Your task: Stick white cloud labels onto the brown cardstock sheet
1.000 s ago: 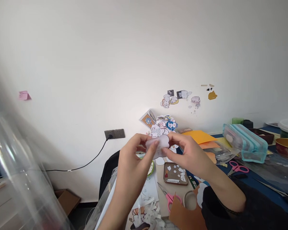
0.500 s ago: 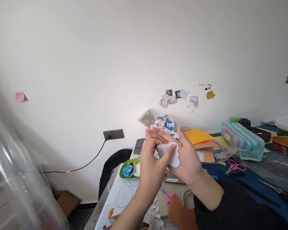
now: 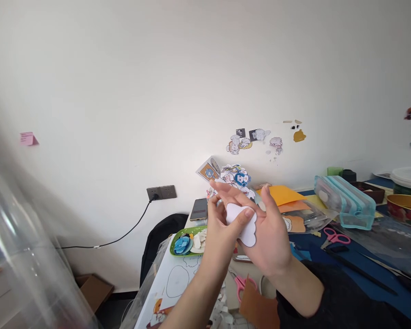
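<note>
Paper cutout point(image 3: 250, 235), white with a wavy edge, right in the middle of things, resting against the palm of the right hand point(image 3: 260, 224)! That hand lies spread, palm up, fingers stretched out together and the thumb standing wide of them. Across comes the left hand point(image 3: 226, 224), its thumb pressed flat on the cutout and its fingers curled in behind, pinching it; their exact grip is hidden.

Just below the hands, pink-handled scissors point(image 3: 240, 285) lie next to a piece of brown paper point(image 3: 258, 306). Over to the left, a green tray point(image 3: 189, 230) carries blue paper bits point(image 3: 182, 245) and white ones, with a phone point(image 3: 199, 209) just behind it and a sheet point(image 3: 178, 281) with a drawn outline in front.

Out to the right now: orange paper point(image 3: 282, 195), then a striped pencil case point(image 3: 345, 201), and a second pair of scissors point(image 3: 337, 236) on the blue surface. Behind it all, cutout figures point(image 3: 239, 177) cluster against the wall, more pictures are stuck above, a plug sits in the socket point(image 3: 161, 192), and far left hangs a pink note point(image 3: 27, 138).
</note>
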Demonstrator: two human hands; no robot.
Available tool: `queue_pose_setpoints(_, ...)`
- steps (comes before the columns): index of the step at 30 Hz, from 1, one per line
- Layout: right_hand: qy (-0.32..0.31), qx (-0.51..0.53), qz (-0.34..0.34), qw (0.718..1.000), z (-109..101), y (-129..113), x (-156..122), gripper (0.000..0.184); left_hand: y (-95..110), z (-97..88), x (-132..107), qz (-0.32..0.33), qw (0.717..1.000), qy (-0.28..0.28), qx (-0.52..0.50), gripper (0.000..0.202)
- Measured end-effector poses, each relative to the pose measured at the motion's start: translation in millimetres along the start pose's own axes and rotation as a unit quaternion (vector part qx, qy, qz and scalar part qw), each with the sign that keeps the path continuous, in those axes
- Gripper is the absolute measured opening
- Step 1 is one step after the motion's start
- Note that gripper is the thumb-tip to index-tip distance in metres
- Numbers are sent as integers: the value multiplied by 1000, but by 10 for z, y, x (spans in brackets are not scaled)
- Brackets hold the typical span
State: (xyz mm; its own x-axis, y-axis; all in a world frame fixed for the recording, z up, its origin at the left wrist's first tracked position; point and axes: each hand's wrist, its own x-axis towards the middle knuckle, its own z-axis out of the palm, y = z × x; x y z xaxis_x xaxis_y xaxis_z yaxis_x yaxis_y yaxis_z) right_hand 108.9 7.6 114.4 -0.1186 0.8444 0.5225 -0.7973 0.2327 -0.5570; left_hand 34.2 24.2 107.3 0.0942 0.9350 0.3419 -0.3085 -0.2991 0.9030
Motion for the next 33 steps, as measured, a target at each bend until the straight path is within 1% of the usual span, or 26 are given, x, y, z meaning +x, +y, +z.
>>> queue_pose_setpoints(2,9,26,-18,999,-10,-64,20,68,-33,36,-24,-21,999,-11,-33,71)
queue_pose_setpoints(3,16,37,-31,999,-18,-100,30,68,-52,47,-31,-34,998,-25,-42,69)
queue_pose_setpoints(6,20,55,-63,996,-39,-188,50,70,-78,44,-36,-103,988,-103,-59,54)
queue_pose_setpoints(8,9,54,-72,996,-40,-212,52,72,-55,24,-38,-145,975,-152,-65,50)
queue_pose_setpoints(9,2,52,-71,996,-34,-214,51,73,-33,15,-44,-156,971,-173,-63,50)
queue_pose_setpoints(11,-15,45,-62,997,-15,-206,42,75,19,6,-66,-156,965,-201,-59,49)
queue_pose_setpoints(13,-30,39,-45,998,7,-195,28,75,66,13,-101,-139,967,-205,-63,47)
queue_pose_setpoints(15,-38,31,-30,998,25,-189,12,75,100,24,-129,-118,974,-185,-56,43)
queue_pose_setpoints(17,-39,21,-21,999,33,-189,-2,74,126,16,-129,-102,981,-163,-25,38)
queue_pose_setpoints(19,-39,10,-12,999,30,-196,-9,74,154,-25,-90,-86,984,-154,10,34)
queue_pose_setpoints(21,-41,8,0,999,21,-211,-11,74,192,-99,-21,-52,986,-154,49,34)
queue_pose_setpoints(23,-44,13,7,999,12,-235,-11,73,242,-188,49,-1,982,-152,115,35)
queue_pose_setpoints(24,-46,13,5,999,10,-250,-12,73,270,-231,74,26,978,-139,154,37)
queue_pose_setpoints(25,-50,12,2,999,11,-265,-14,73,298,-268,89,55,974,-111,188,39)
queue_pose_setpoints(27,-59,1,-9,998,22,-290,-25,73,349,-317,79,125,962,-31,240,38)
queue_pose_setpoints(28,-61,-7,-13,998,31,-296,-31,72,369,-325,56,166,951,8,261,35)
queue_pose_setpoints(29,-63,-15,-14,998,40,-297,-38,70,384,-322,22,208,935,32,285,28)
queue_pose_setpoints(30,-62,-22,-11,998,49,-292,-45,68,393,-308,-19,249,916,39,312,21)
queue_pose_setpoints(32,-53,-31,-1,998,62,-268,-54,65,394,-258,-103,313,876,8,368,13)
queue_pose_setpoints(33,-47,-34,6,998,65,-252,-56,63,387,-229,-139,336,858,-13,388,15)
